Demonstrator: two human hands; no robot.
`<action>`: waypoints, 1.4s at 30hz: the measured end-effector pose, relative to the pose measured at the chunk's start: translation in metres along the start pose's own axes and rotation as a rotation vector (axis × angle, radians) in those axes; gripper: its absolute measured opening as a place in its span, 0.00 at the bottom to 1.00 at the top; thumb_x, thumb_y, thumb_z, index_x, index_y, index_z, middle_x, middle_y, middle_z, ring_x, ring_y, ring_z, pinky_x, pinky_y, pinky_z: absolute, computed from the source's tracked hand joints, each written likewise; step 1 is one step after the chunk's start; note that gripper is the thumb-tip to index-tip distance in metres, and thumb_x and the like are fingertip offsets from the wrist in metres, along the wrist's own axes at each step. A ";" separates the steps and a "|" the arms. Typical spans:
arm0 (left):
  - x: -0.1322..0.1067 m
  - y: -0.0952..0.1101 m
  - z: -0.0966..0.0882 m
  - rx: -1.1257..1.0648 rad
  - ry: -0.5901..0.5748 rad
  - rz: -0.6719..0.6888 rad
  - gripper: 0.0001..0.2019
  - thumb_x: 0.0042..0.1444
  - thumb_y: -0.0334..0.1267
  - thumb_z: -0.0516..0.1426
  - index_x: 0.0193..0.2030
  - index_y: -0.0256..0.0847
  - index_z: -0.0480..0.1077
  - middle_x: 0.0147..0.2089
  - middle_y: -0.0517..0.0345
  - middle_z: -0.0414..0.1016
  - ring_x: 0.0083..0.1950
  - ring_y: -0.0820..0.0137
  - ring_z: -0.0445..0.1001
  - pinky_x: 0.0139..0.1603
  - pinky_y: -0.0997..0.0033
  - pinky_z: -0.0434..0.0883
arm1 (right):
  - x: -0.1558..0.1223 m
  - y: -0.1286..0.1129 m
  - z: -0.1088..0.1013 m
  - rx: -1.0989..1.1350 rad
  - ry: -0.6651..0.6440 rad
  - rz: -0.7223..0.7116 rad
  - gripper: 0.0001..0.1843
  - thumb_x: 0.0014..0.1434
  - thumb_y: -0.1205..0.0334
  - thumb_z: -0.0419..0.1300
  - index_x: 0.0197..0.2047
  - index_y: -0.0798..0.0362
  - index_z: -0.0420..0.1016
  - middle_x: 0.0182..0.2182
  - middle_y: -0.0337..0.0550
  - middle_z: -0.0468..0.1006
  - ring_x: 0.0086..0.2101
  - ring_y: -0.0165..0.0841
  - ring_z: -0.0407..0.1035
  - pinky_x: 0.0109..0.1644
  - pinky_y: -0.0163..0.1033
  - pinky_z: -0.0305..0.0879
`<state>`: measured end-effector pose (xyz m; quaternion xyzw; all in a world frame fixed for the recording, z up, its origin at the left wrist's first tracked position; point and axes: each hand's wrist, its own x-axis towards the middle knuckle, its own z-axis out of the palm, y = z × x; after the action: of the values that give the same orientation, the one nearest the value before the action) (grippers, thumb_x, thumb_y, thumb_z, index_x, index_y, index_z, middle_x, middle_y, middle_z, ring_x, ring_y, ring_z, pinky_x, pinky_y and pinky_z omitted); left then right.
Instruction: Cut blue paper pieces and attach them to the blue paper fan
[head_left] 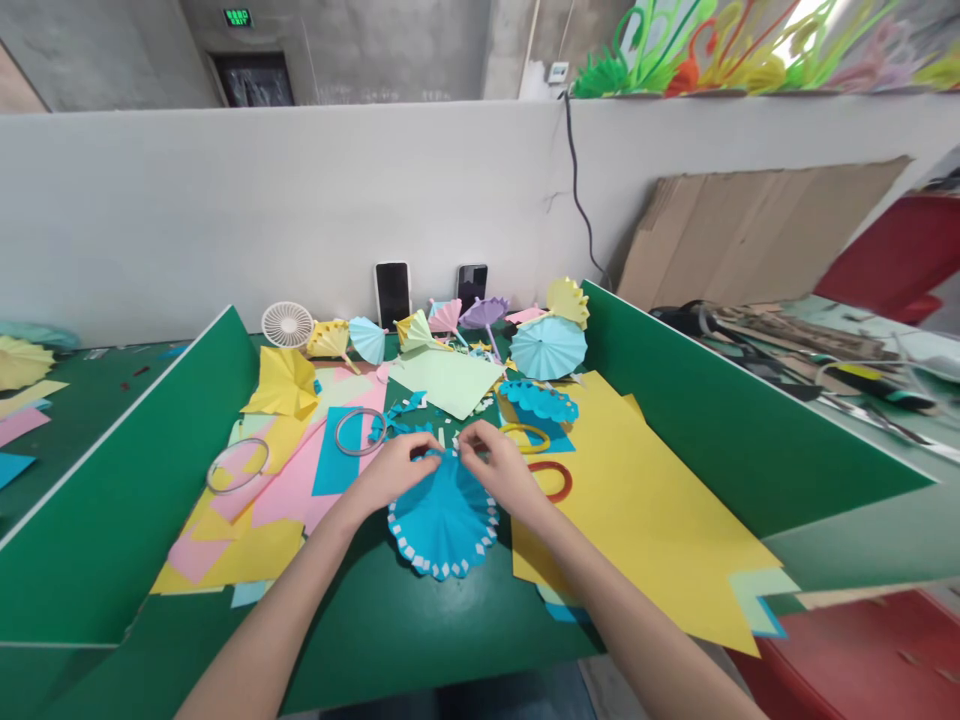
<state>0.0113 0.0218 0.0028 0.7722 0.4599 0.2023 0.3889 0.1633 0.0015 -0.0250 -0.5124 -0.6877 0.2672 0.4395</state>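
A blue pleated paper circle (pixel 444 515) lies on the green table right in front of me. Small white patches line its scalloped rim. My left hand (pixel 409 468) has thumb and fingers closed on the far left part of its edge. At the far right part of that edge, my right hand (pixel 489 462) is pinched together, with a tiny white bit beside its fingertips. The fingers partly hide the far edge. Scissors with yellow and red handle loops (pixel 553 480) lie just right of my right hand, their blades hidden.
Yellow sheets (pixel 630 500) cover the right side; pink sheets (pixel 289 490) and metal rings (pixel 238 466) lie left. A scalloped blue paper piece (pixel 538 400) and small paper umbrellas (pixel 547 348) sit farther back. Two phones (pixel 393 293) lean on the wall near a white fan (pixel 287 325). Green partitions (pixel 720 400) flank the table.
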 end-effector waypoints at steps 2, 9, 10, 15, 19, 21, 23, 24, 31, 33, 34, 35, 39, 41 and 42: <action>-0.001 0.000 -0.003 -0.012 -0.014 -0.019 0.08 0.45 0.35 0.49 0.30 0.36 0.66 0.31 0.60 0.69 0.33 0.72 0.64 0.35 0.75 0.60 | 0.002 0.001 -0.001 0.037 0.049 0.049 0.04 0.48 0.64 0.46 0.24 0.52 0.56 0.22 0.39 0.64 0.26 0.30 0.61 0.29 0.35 0.58; -0.004 -0.007 -0.009 -0.109 -0.129 -0.084 0.10 0.45 0.38 0.50 0.32 0.37 0.67 0.29 0.61 0.66 0.30 0.74 0.63 0.31 0.76 0.60 | 0.005 0.010 0.002 -0.035 0.092 0.109 0.05 0.51 0.63 0.45 0.27 0.52 0.59 0.23 0.40 0.66 0.25 0.32 0.62 0.30 0.36 0.58; -0.004 -0.008 -0.009 -0.116 -0.135 -0.083 0.10 0.45 0.39 0.50 0.33 0.37 0.67 0.29 0.62 0.66 0.30 0.74 0.62 0.31 0.76 0.60 | 0.005 0.011 0.003 -0.059 0.073 0.098 0.06 0.51 0.64 0.44 0.28 0.52 0.60 0.24 0.41 0.67 0.26 0.32 0.63 0.31 0.37 0.58; -0.004 -0.011 -0.008 -0.106 -0.134 -0.105 0.11 0.45 0.40 0.50 0.33 0.36 0.67 0.30 0.61 0.65 0.31 0.74 0.61 0.31 0.76 0.59 | 0.007 0.013 0.005 -0.081 -0.001 0.119 0.08 0.52 0.64 0.44 0.30 0.53 0.63 0.24 0.41 0.69 0.26 0.33 0.64 0.31 0.38 0.57; -0.005 -0.009 -0.009 -0.089 -0.139 -0.124 0.12 0.45 0.40 0.50 0.33 0.36 0.68 0.30 0.61 0.66 0.31 0.73 0.62 0.31 0.75 0.59 | 0.007 0.006 0.003 0.026 -0.034 0.138 0.09 0.52 0.59 0.46 0.25 0.52 0.60 0.21 0.38 0.66 0.23 0.30 0.61 0.27 0.35 0.57; -0.005 -0.008 -0.009 -0.073 -0.144 -0.131 0.12 0.45 0.39 0.49 0.33 0.36 0.68 0.30 0.61 0.66 0.31 0.73 0.62 0.31 0.75 0.59 | 0.006 0.003 0.001 0.138 -0.135 0.139 0.11 0.53 0.56 0.46 0.25 0.53 0.62 0.22 0.39 0.67 0.25 0.30 0.63 0.29 0.35 0.58; -0.005 -0.007 -0.009 -0.056 -0.148 -0.131 0.12 0.44 0.39 0.49 0.33 0.35 0.68 0.30 0.60 0.66 0.31 0.73 0.61 0.31 0.75 0.58 | 0.005 0.001 0.000 0.253 -0.249 0.135 0.10 0.51 0.56 0.50 0.30 0.53 0.66 0.27 0.41 0.71 0.30 0.31 0.65 0.33 0.35 0.60; -0.005 -0.008 -0.009 -0.056 -0.151 -0.131 0.12 0.44 0.39 0.49 0.32 0.35 0.68 0.29 0.60 0.66 0.31 0.73 0.61 0.31 0.75 0.58 | 0.004 0.001 -0.001 0.291 -0.293 0.138 0.10 0.50 0.56 0.52 0.33 0.53 0.67 0.29 0.41 0.72 0.32 0.31 0.66 0.35 0.36 0.60; -0.004 -0.017 -0.009 -0.186 -0.174 -0.156 0.12 0.43 0.40 0.51 0.31 0.35 0.68 0.27 0.62 0.63 0.28 0.76 0.58 0.27 0.76 0.55 | 0.000 0.003 0.001 0.297 -0.355 0.176 0.08 0.48 0.60 0.53 0.33 0.53 0.69 0.30 0.41 0.73 0.32 0.32 0.66 0.36 0.36 0.61; -0.004 -0.019 -0.009 -0.214 -0.180 -0.182 0.12 0.42 0.40 0.52 0.31 0.35 0.69 0.26 0.63 0.62 0.27 0.77 0.57 0.25 0.77 0.54 | -0.001 0.003 0.000 0.297 -0.359 0.157 0.08 0.49 0.61 0.53 0.33 0.53 0.69 0.30 0.41 0.73 0.33 0.32 0.66 0.36 0.36 0.61; -0.003 -0.020 -0.009 -0.227 -0.185 -0.193 0.12 0.42 0.40 0.52 0.31 0.35 0.69 0.25 0.63 0.62 0.27 0.77 0.57 0.25 0.77 0.54 | -0.001 0.002 0.000 0.294 -0.361 0.150 0.08 0.49 0.61 0.53 0.33 0.53 0.68 0.30 0.41 0.73 0.32 0.31 0.66 0.36 0.36 0.60; -0.003 -0.021 -0.010 -0.240 -0.191 -0.201 0.12 0.41 0.40 0.53 0.31 0.35 0.69 0.25 0.63 0.63 0.27 0.77 0.58 0.25 0.78 0.54 | -0.002 0.002 0.000 0.289 -0.363 0.145 0.08 0.49 0.61 0.52 0.33 0.53 0.68 0.30 0.41 0.73 0.32 0.31 0.66 0.35 0.36 0.60; -0.001 -0.025 -0.010 -0.268 -0.209 -0.203 0.12 0.41 0.40 0.54 0.31 0.35 0.70 0.26 0.62 0.64 0.29 0.76 0.60 0.26 0.78 0.56 | -0.003 0.000 -0.001 0.221 -0.368 0.092 0.08 0.51 0.61 0.50 0.33 0.53 0.67 0.29 0.41 0.72 0.31 0.31 0.66 0.32 0.35 0.60; 0.000 -0.028 -0.010 -0.274 -0.216 -0.198 0.11 0.40 0.39 0.54 0.30 0.36 0.70 0.26 0.62 0.64 0.29 0.76 0.60 0.27 0.78 0.56 | -0.004 -0.001 0.000 0.157 -0.366 0.039 0.09 0.52 0.62 0.48 0.33 0.53 0.67 0.29 0.41 0.72 0.30 0.31 0.65 0.32 0.35 0.60; 0.001 -0.029 -0.010 -0.282 -0.222 -0.194 0.11 0.40 0.39 0.54 0.30 0.36 0.70 0.26 0.62 0.65 0.29 0.76 0.60 0.27 0.78 0.56 | -0.004 -0.002 0.000 0.117 -0.360 0.010 0.09 0.52 0.63 0.47 0.32 0.53 0.67 0.29 0.41 0.72 0.30 0.31 0.65 0.32 0.35 0.60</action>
<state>-0.0105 0.0346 -0.0141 0.6797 0.4538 0.1399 0.5590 0.1625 -0.0030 -0.0251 -0.4331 -0.7359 0.3965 0.3371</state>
